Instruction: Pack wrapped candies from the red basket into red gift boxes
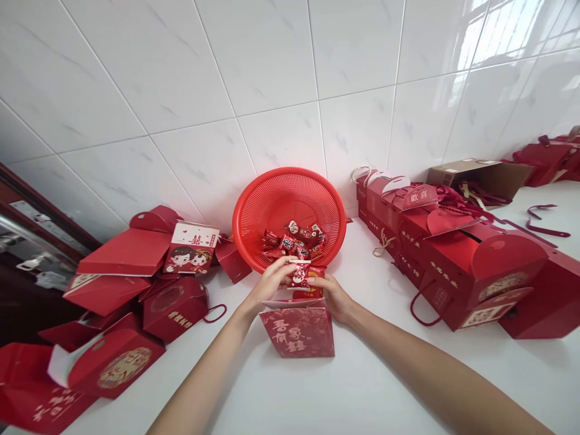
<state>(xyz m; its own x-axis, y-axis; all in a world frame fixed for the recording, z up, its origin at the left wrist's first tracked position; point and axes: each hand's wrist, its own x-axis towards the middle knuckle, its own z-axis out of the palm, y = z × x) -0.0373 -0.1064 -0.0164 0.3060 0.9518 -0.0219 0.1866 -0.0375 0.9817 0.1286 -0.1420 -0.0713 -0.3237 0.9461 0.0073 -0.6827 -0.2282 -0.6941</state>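
Observation:
My left hand point(272, 282) is closed on a small red and white wrapped candy point(299, 275), above the back edge of an upright red box point(296, 332) with pale lettering. My right hand point(335, 297) has its fingers on a red packet with a gold mark point(316, 283), just right of the candy. The box stands on the white table between my forearms. Right behind my hands, a red plastic basket point(290, 175) leans toward me against the tiled wall, with several wrapped candies point(296, 241) lying low inside it. The box's inside is hidden.
Red gift boxes point(122, 254) are piled on the left, with a box showing two cartoon figures point(190, 251) on top. A row of red handled boxes point(435, 260) stands on the right. Behind it are an open cardboard box point(480, 175) and a dark red ribbon point(546, 229).

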